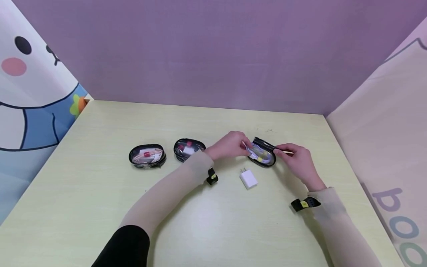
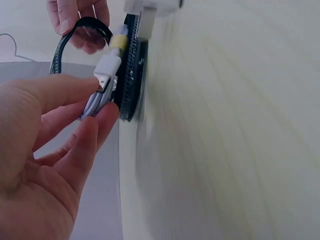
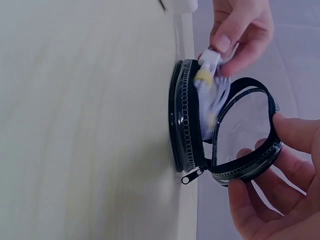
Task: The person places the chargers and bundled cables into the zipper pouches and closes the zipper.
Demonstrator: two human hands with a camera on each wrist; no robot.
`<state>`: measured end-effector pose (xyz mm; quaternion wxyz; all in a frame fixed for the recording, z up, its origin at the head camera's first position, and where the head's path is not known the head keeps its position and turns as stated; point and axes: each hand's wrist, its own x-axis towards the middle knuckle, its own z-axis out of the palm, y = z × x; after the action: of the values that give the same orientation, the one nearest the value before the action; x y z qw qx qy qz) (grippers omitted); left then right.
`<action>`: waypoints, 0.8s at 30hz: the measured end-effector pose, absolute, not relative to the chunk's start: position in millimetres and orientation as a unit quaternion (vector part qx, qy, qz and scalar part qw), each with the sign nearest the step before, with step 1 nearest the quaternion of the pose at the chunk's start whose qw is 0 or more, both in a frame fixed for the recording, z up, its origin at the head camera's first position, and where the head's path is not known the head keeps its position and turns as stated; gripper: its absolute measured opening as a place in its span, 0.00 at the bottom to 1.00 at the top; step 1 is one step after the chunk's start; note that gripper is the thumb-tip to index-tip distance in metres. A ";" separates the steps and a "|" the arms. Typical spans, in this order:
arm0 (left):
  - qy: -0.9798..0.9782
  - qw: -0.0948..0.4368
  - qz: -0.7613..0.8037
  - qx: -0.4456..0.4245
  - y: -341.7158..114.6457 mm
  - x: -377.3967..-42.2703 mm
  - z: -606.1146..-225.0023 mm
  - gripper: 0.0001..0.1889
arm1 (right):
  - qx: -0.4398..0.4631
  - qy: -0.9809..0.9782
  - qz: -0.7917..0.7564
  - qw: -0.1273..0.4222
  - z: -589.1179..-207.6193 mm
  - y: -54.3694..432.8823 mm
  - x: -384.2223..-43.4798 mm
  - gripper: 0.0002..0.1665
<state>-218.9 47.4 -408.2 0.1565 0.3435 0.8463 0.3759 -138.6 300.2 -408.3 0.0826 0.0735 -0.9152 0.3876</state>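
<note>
A small black-edged zip case (image 3: 187, 115) with a clear lid lies unzipped on the table. My right hand (image 1: 298, 161) pinches the raised lid (image 3: 245, 130) by its rim and keeps it folded back. With thumb and fingers my left hand (image 1: 231, 145) pinches a coiled pale lilac charging cable (image 2: 97, 102), bound with a yellow tie, at its white USB plug end. Part of the coil is still inside the case. A white plug charger (image 1: 248, 179) lies on the table in front of the case, its prongs pointing away.
Left of the left hand sits a closed zip case (image 1: 189, 149) with red and white contents, partly behind the wrist. Farther left is another closed case (image 1: 147, 156) holding a pinkish cable. A purple wall (image 1: 213, 55) borders the table (image 1: 213, 230) at the back.
</note>
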 end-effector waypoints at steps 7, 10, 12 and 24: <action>0.859 0.145 0.379 0.312 56.3 -217.3 -410.5 0.11 | 0.065 -0.915 0.390 0.084 -407.9 298.1 -137.3 0.15; 0.875 0.135 0.360 0.295 59.1 -215.7 -411.3 0.14 | 0.063 -0.917 0.386 0.082 -407.1 297.4 -137.0 0.16; 0.884 0.128 0.345 0.288 60.9 -214.7 -411.6 0.17 | 0.061 -0.918 0.382 0.082 -406.7 297.3 -136.8 0.16; 0.902 0.107 0.297 0.294 59.1 -212.3 -413.8 0.25 | 0.053 -0.920 0.381 0.078 -406.5 296.4 -137.4 0.18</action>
<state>-212.3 59.1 -413.8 0.1069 0.2943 0.9022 0.2968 -137.4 296.4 -406.5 0.0781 0.0533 -0.9197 0.3810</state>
